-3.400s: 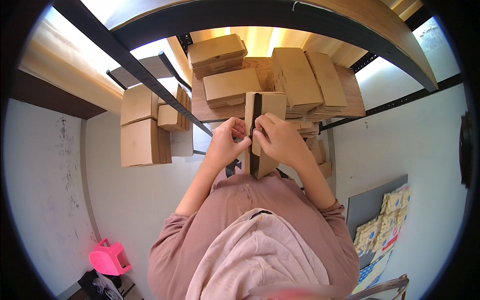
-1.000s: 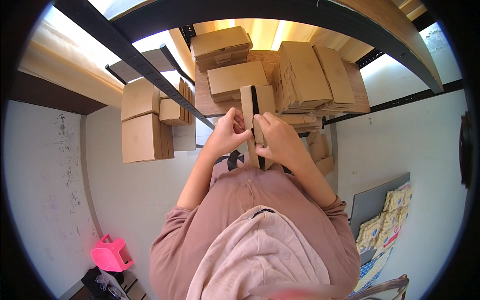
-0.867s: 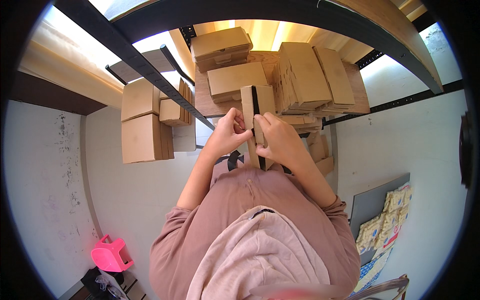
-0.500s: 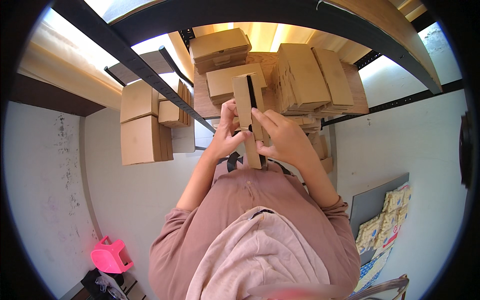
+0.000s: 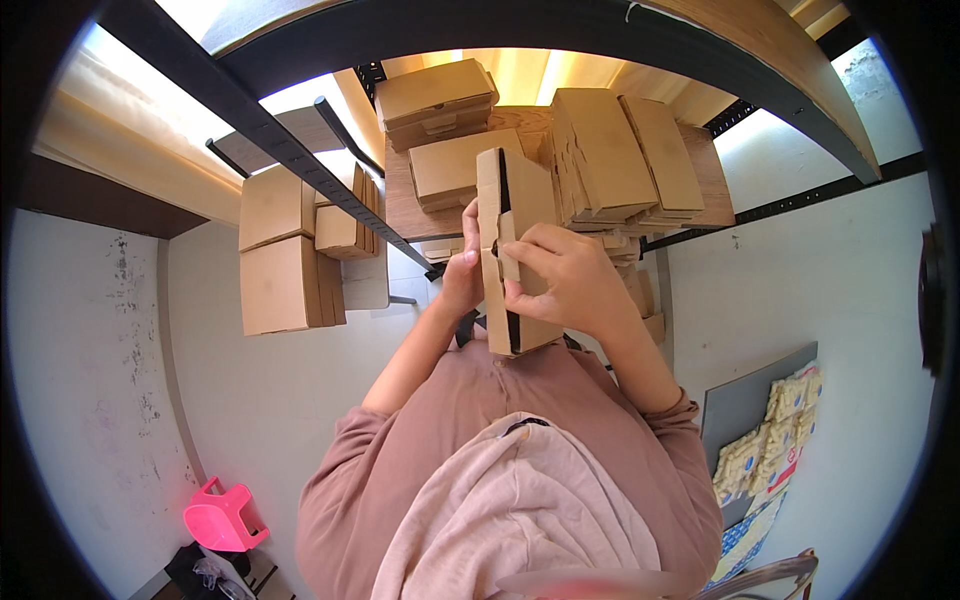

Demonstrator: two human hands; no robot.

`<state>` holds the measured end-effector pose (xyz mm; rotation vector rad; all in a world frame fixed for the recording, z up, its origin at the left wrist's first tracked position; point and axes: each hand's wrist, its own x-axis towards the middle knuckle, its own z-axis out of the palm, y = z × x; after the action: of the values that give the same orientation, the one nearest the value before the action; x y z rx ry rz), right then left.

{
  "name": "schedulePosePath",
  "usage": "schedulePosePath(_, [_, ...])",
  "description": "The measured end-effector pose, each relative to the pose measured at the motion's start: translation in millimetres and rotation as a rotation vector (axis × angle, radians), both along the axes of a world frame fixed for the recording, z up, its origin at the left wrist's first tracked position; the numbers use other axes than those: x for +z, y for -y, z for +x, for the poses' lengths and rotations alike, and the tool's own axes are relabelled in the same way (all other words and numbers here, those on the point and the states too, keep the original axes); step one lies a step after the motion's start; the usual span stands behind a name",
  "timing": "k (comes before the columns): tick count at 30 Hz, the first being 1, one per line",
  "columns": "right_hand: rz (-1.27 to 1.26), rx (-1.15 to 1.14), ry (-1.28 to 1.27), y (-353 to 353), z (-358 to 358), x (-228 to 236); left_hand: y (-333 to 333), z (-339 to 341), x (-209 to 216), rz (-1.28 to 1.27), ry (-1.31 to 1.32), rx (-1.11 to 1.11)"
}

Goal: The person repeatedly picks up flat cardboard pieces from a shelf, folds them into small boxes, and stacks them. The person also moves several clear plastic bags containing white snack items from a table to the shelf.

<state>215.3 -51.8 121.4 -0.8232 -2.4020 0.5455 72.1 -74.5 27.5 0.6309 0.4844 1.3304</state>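
Cardboard box (image 5: 530,200) stands mid-frame; your right hand (image 5: 565,278) pinches its flap (image 5: 506,228), your left hand (image 5: 463,278) touches its left side, grip too hidden to tell.

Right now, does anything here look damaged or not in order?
Yes: dark blotches, perhaps stains, mark the pale left wall. The held box shows a dark gap along one edge, so it seems not fully closed.

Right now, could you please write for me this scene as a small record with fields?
Held: cardboard box, tilted, slightly open along one edge
Left hand: against the box's left side
Right hand: at the box's open edge
Ahead: brown cartons on a wooden surface
Left: stacked cartons
Lower left: pink stool
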Motion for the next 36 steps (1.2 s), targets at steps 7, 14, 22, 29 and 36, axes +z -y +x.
schedulePosePath(7, [0.032, -0.075, 0.086, 7, -6, -17, 14, 20, -31, -0.301, 0.128, -0.066])
schedulePosePath(14, [0.078, -0.102, -0.061, 20, -11, 10, 11, 11, 23, -0.160, 0.257, 0.065])
schedulePosePath(22, [-0.166, -0.227, -0.151, 15, 4, -1, 4, -1, 18, 0.029, 0.282, -0.037])
schedulePosePath(29, [-0.148, -0.240, -0.228, 10, 2, -9, 8, -7, 14, 0.002, 0.046, -0.037])
schedulePosePath(36, [-0.162, -0.173, -0.250, 8, 2, -3, 10, -8, 6, -0.002, 0.079, 0.012])
